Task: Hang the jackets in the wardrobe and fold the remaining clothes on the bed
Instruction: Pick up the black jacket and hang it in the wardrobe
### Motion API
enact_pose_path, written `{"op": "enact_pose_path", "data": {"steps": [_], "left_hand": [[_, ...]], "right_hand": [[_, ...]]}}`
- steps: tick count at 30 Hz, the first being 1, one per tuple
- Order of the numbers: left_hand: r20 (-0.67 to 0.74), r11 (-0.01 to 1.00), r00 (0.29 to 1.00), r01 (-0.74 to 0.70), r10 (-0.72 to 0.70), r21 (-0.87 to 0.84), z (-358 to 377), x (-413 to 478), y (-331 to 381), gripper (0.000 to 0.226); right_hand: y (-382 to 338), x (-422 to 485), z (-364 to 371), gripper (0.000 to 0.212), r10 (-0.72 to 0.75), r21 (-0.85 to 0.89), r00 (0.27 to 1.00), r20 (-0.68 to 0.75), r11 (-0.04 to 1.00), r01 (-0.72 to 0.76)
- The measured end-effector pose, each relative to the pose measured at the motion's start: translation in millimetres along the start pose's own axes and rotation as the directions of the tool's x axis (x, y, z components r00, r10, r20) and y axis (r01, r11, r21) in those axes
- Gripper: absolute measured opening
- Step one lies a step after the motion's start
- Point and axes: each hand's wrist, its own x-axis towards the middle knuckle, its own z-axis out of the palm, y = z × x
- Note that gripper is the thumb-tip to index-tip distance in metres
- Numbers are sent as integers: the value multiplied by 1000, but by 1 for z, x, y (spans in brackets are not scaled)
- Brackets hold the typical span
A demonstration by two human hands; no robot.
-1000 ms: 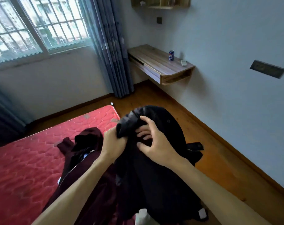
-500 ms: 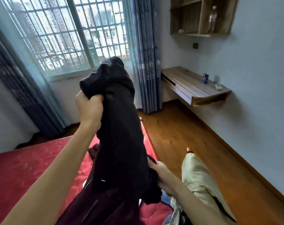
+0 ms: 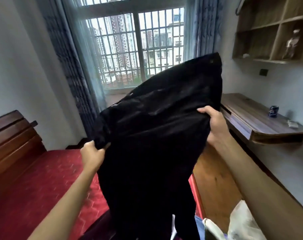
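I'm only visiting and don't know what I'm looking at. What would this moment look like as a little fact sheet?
Place: bedroom with a barred window
Held item: black garment, held up and spread between both hands
Left: left hand grips its left edge
Right: right hand grips its right edge
Below: red mattress
Other clothes: pale garment, lower right
Side: wall desk with a blue can
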Motion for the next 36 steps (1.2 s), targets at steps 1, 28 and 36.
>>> {"op": "enact_pose_path", "data": {"steps": [1, 28, 36], "left_hand": [[3, 999, 1000, 27, -27, 34, 1, 0, -13, 32], [455, 737, 886, 250, 88, -628, 85, -75, 147, 19], [556, 534, 829, 444, 61, -720, 50, -49, 196, 22]], "right_hand": [[-9, 1, 4, 52, -25, -36, 1000, 19, 999, 25], [19, -59, -16, 36, 7, -758, 986, 164, 641, 121], [149, -103, -87, 28, 185, -983, 980, 70, 179, 37]]}}
